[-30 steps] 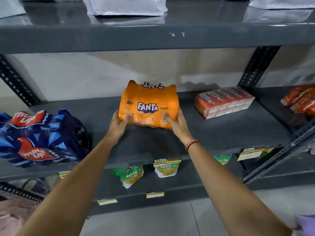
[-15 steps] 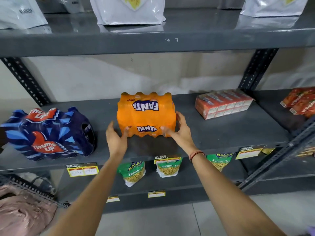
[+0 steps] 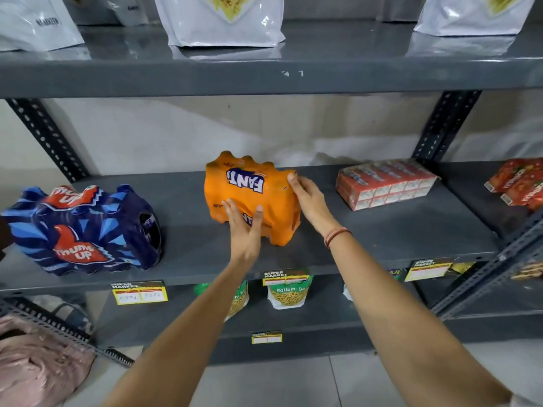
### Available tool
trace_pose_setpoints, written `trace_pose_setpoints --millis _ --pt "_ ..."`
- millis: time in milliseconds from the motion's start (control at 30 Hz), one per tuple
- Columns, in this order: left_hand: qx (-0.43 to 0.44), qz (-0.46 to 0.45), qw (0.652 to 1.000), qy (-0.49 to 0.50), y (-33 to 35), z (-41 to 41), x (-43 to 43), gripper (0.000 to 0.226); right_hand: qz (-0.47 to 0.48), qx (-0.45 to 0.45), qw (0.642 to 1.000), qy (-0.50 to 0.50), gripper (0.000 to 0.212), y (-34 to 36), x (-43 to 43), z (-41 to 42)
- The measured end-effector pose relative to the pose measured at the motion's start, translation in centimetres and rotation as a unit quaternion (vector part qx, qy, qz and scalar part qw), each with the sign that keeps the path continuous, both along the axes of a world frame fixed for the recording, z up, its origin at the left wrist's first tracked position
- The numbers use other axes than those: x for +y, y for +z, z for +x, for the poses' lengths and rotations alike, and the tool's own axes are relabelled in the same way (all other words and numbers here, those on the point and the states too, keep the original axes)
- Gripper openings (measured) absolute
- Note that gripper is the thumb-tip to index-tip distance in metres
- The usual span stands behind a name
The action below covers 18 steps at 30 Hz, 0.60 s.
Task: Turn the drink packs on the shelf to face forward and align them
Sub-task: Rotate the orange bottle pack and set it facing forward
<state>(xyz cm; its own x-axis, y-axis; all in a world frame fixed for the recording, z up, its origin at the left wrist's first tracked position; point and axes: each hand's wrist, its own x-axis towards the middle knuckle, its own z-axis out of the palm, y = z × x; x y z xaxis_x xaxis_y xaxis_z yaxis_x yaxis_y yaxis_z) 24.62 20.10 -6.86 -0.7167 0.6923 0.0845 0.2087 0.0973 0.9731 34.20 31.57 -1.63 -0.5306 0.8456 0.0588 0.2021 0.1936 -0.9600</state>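
Fanta pack [image 3: 252,198] sits on the grey middle shelf [image 3: 382,230], skewed, its top logo reading upside down and its front corner pointing out toward the person — so it is not yet square to the shelf edge. The left hand [image 3: 244,227] lies flat against the near face, fingers spread and thumb apart, not clamped; a palm there can push that corner round. The right hand [image 3: 308,198] cups the far right edge of the pack, fingers curled loosely onto the wrap, probably to act as a pivot and stop the pack sliding back. Well off beyond the left hand, the blue Thums Up pack [image 3: 85,230] stands at the shelf front, its side turned partly outward. Away past the right hand lies a red carton pack [image 3: 385,183], angled too. Judging by this, the Fanta is mid-turn — alignment comes after.
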Motion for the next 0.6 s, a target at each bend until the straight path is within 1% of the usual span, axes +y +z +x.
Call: trace_pose_setpoints --millis 67,100,200,267,300,367,400,433,467,500,533,600 --pt "0.011 -0.025 0.999 -0.031 0.1 -2.8 0.3 0.089 0.094 -0.016 0.995 -0.035 0.042 -1.3 -1.3 0.6" --pt "0.022 -0.042 0.998 -0.048 0.3 -4.2 0.6 0.087 0.123 -0.018 0.991 -0.045 0.04 -1.9 -2.2 0.7" --pt "0.043 -0.122 0.989 -0.077 1.9 -7.6 1.1 0.062 0.185 -0.027 0.98 -0.068 0.041 -3.4 -6.0 0.3" --pt "0.035 -0.149 0.988 -0.036 3.0 -8.7 0.6 0.06 0.219 -0.024 0.973 -0.07 0.045 -3.7 -8.5 -0.4" --pt "0.031 -0.127 0.991 0.009 3.2 -8.7 0.0 0.061 0.223 -0.014 0.973 -0.059 0.044 -3.8 -9.3 -0.7" --pt "0.008 -0.041 0.991 0.125 2.5 -7.8 -1.5 0.052 0.194 0.026 0.98 -0.032 0.037 -3.2 -9.5 -0.9" --pt "0.023 -0.001 0.983 0.181 1.8 -6.5 -2.5 0.046 0.176 0.05 0.983 -0.028 0.031 -2.7 -9.0 -0.9" --pt "0.047 0.031 0.976 0.209 1.0 -4.7 -3.4 0.043 0.158 0.07 0.984 -0.039 0.026 -2.5 -8.0 -0.9" --pt "0.07 0.054 0.974 0.21 0.3 -2.6 -4.2 0.044 0.139 0.083 0.985 -0.062 0.023 -2.2 -6.5 -1.0" --pt "0.084 0.063 0.976 0.192 -0.3 -0.6 -4.5 0.052 0.114 0.086 0.986 -0.089 0.028 -1.7 -4.9 -1.2" --pt "0.087 0.057 0.981 0.166 -0.8 1.1 -4.4 0.063 0.08 0.077 0.989 -0.102 0.041 -1.4 -3.2 -1.5" --pt "0.085 0.017 0.988 0.128 -1.6 3.1 -3.3 0.088 0.004 0.037 0.996 -0.084 0.068 -0.4 -0.4 -2.3"
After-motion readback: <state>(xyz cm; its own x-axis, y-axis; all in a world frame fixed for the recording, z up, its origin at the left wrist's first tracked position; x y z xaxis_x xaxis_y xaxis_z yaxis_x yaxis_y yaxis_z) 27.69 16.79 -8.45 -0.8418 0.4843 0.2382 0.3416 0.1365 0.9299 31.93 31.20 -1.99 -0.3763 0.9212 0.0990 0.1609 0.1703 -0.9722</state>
